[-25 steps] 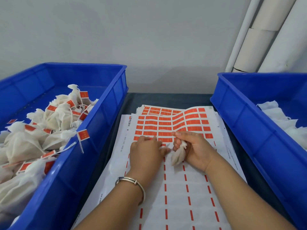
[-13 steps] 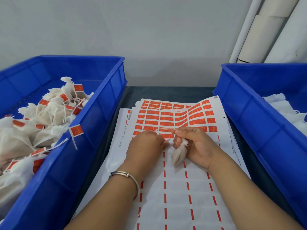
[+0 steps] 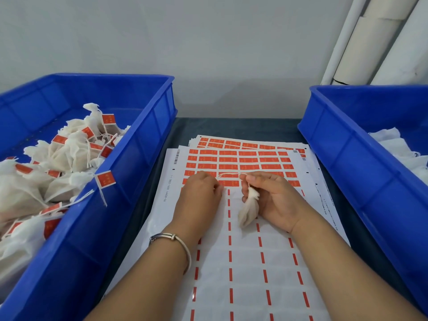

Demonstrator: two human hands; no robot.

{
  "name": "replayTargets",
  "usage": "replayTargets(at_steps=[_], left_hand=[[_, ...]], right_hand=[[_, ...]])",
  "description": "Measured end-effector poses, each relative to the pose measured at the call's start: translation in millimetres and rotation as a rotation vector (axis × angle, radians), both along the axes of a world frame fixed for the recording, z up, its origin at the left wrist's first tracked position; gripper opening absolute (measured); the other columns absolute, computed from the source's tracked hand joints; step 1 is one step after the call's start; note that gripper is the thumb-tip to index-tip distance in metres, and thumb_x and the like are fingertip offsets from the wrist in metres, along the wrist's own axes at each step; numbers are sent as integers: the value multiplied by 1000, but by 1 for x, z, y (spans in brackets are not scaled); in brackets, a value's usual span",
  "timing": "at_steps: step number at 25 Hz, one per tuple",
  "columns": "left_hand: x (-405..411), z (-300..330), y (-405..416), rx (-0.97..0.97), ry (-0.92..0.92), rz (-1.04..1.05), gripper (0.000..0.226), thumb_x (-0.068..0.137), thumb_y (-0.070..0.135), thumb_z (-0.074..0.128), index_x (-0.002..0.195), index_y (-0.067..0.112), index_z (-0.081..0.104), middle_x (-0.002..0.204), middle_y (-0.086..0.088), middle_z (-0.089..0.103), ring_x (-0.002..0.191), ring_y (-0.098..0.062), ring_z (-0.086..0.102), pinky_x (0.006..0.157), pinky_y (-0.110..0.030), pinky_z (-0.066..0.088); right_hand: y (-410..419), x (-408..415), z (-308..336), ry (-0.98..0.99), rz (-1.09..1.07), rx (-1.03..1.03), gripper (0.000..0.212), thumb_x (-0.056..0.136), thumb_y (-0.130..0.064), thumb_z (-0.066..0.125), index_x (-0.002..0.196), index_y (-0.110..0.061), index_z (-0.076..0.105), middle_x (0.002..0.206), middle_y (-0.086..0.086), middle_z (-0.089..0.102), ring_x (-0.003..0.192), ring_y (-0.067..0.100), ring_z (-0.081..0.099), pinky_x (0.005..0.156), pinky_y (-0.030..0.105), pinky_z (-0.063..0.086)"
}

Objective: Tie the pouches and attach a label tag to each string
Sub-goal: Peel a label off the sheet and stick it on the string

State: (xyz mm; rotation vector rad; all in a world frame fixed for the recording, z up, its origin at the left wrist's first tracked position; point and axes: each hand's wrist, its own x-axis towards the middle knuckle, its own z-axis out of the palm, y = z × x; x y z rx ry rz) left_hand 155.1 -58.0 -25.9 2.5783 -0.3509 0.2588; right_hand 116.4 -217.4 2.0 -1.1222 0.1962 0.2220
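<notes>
The right hand (image 3: 273,198) is gripping one pouch (image 3: 249,210) by its neck; the left hand (image 3: 201,193), fingers curled, is pinching its string (image 3: 228,174) between two blue bins (image 3: 148,144).

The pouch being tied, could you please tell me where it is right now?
In the head view the pouch hangs at centre, gripped by the right hand over the sticker sheet, beside the left hand.
</notes>
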Motion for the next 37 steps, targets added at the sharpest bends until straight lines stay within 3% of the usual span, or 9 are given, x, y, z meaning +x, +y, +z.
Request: replayTargets(at_steps=[5, 8, 11, 17, 20, 26, 30, 33, 37], left_hand=[[5, 4, 4, -233, 119, 173, 10, 94, 34, 51, 85, 30, 53, 77, 19, 47, 66, -1, 48, 56, -7, 27], [4, 8, 5, -451, 159, 252, 17, 93, 37, 51, 76, 34, 51, 75, 21, 54, 66, -3, 56, 54, -8, 33], [2, 14, 5, -651, 170, 331, 18, 93, 37, 50, 77, 33, 56, 72, 15, 61, 64, -5, 60, 53, -10, 38], [0, 26, 1, -972, 270, 260, 12, 92, 34, 53, 86, 31, 63, 73, 20, 69, 70, 1, 67, 59, -15, 51], [-6, 33, -3, -1111, 339, 128, 13, 92, 27, 55, 95, 21, 66, 81, 10, 73, 76, -9, 71, 63, -18, 55], [-14, 40, -11, -1094, 367, 3, 17, 95, 24, 51, 90, 18, 67, 77, 5, 72, 71, -11, 70, 58, -16, 52], [-17, 38, -15, -1040, 429, -27, 20, 95, 30, 50, 89, 21, 68, 83, 4, 73, 81, -15, 70, 80, -33, 55], [-16, 38, -15, -1090, 507, -48, 21, 95, 28, 49, 96, 17, 67, 87, -1, 73, 83, -18, 70, 89, -38, 53], [-15, 38, -16, -1124, 558, -64, 19, 96, 24, 48, 92, 16, 65, 78, 0, 72, 73, -21, 71, 81, -31, 53]], right_hand=[[1, 2, 6, -107, -32, -200, 17, 71, -29, 67, 84, -26, 78, 101, -6, 73, 99, 16, 68, 78, 29, 57], [0, 1, 11, -172, -94, -354, 22, 64, -39, 67, 81, -31, 77, 83, -11, 72, 88, 15, 67, 88, 33, 54], [3, -1, 15, -226, -112, -369, 18, 66, -37, 65, 77, -31, 77, 69, -7, 68, 69, 12, 65, 84, 31, 56], [9, -3, 22, -349, -122, -467, 17, 86, -21, 64, 73, -28, 73, 71, -6, 70, 69, 14, 67, 76, 28, 57], [11, -5, 26, -431, -76, -515, 18, 88, -17, 62, 75, -27, 71, 73, -7, 72, 71, 12, 68, 67, 19, 54], [14, -8, 28, -467, -51, -586, 7, 84, -29, 63, 83, -26, 70, 73, -11, 72, 74, 7, 69, 65, 13, 52], [12, -8, 31, -467, -174, -637, 5, 79, -38, 65, 76, -35, 68, 73, -27, 68, 80, -8, 62, 59, 3, 45], [10, -5, 29, -455, -250, -716, 9, 83, -34, 65, 76, -40, 65, 84, -25, 65, 87, -5, 60, 62, 2, 44], [10, -2, 28, -432, -273, -749, 8, 84, -37, 64, 78, -42, 65, 88, -32, 59, 85, -14, 57, 60, -1, 41]])
